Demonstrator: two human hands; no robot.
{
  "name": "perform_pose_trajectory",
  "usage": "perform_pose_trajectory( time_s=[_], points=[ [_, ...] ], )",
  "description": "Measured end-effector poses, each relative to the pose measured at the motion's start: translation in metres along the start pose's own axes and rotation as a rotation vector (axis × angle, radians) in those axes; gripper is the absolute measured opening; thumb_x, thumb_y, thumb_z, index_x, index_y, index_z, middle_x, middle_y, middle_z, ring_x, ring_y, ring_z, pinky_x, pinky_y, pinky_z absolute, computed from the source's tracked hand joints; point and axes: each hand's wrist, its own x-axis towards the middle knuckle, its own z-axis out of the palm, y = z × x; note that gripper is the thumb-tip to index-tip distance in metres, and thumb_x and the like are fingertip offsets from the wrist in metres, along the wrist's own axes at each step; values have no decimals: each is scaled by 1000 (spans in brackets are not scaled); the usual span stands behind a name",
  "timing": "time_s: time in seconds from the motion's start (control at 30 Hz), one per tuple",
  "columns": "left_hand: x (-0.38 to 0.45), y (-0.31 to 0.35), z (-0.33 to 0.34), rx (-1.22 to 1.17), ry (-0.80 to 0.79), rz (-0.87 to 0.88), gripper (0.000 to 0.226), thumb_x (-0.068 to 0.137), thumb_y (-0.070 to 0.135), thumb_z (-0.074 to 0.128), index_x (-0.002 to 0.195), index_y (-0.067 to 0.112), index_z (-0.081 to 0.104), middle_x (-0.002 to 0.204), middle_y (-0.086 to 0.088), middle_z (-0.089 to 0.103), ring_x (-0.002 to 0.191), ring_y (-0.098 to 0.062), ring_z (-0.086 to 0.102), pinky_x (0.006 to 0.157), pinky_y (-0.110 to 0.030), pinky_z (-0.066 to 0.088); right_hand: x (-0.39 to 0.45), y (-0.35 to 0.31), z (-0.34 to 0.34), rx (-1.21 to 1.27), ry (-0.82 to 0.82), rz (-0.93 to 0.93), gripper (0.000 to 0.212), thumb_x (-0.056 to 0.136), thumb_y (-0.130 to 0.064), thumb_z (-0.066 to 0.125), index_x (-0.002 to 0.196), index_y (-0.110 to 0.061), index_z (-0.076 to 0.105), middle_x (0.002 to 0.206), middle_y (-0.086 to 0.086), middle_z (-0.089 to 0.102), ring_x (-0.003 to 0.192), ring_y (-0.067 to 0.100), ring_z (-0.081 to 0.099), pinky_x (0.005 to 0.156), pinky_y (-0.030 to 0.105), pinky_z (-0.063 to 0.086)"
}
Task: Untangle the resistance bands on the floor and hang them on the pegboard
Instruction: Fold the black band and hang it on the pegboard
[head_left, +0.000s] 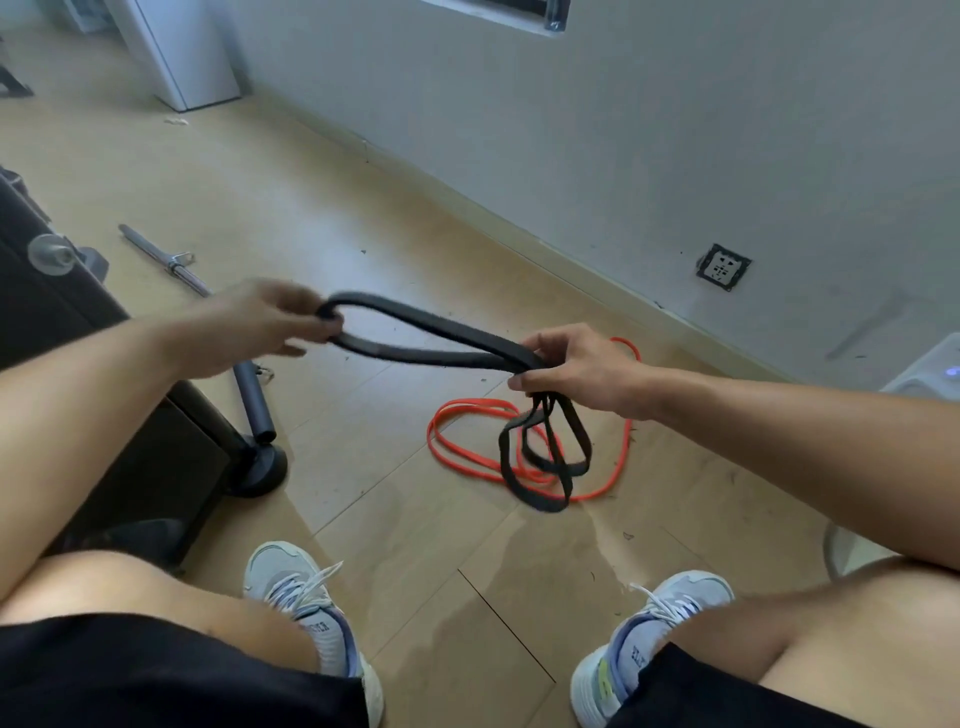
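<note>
Across mid-frame, a flat black rubber resistance band is stretched lengthwise between the left hand, pinching its loop end, and the right hand, clenched on its gathered loops.

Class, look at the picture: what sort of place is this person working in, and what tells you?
Probably a home workout room: resistance bands, a metal bar on the wood floor, and a wall socket.
</note>
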Motion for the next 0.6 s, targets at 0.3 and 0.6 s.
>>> perform_pose_trajectory(
  time_s=[0.3, 0.6],
  points=[
    [-7, 65, 72, 378, -48, 245, 82, 65, 47, 89, 138, 31, 54, 135, 12, 59, 128, -8, 53, 108, -33, 45, -2, -18, 2, -340, 64, -118, 28, 86, -12, 75, 110, -25, 81, 90, -12, 78, 81, 6, 71, 61, 4, 43],
    [-1, 90, 125, 573, -84, 400, 64, 74, 29, 87, 130, 25, 56, 109, 8, 75, 99, -11, 69, 87, -34, 57, -10, -27, 6, -184, 64, -143, 45, 78, -17, 85, 90, -27, 43, 86, -1, 80, 81, 25, 76, 79, 51, 59]
  ],
)
